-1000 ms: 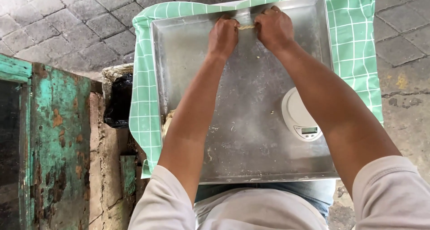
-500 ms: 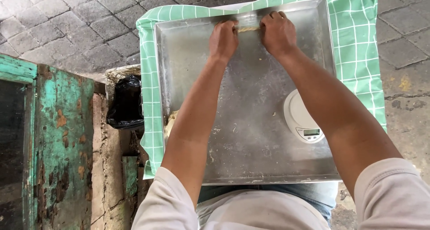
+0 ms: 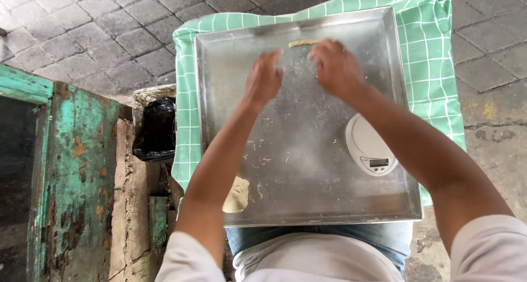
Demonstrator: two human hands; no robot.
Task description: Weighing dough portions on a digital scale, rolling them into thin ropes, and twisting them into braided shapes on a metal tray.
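Bin point(image 3: 156, 129): black-lined, left of the tray.
Dough lump point(image 3: 237, 196): tray's near left corner.
Left hand point(image 3: 263, 79): open, fingers spread, empty.
Dough strip point(image 3: 303, 43): on the tray point(image 3: 307, 150), just beyond both hands.
Right hand point(image 3: 336, 69): open, empty.
Scale point(image 3: 370, 145): white, right side.

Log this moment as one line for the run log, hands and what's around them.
left hand: open, above tray | right hand: open, nearest dough strip | metal tray: floured | white scale: on tray | dough lump: tray's near-left corner

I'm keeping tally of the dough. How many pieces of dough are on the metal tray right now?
2: a thin rolled strip at the tray's far edge, just beyond both hands, and a lump at the near left corner, partly hidden by the left forearm.
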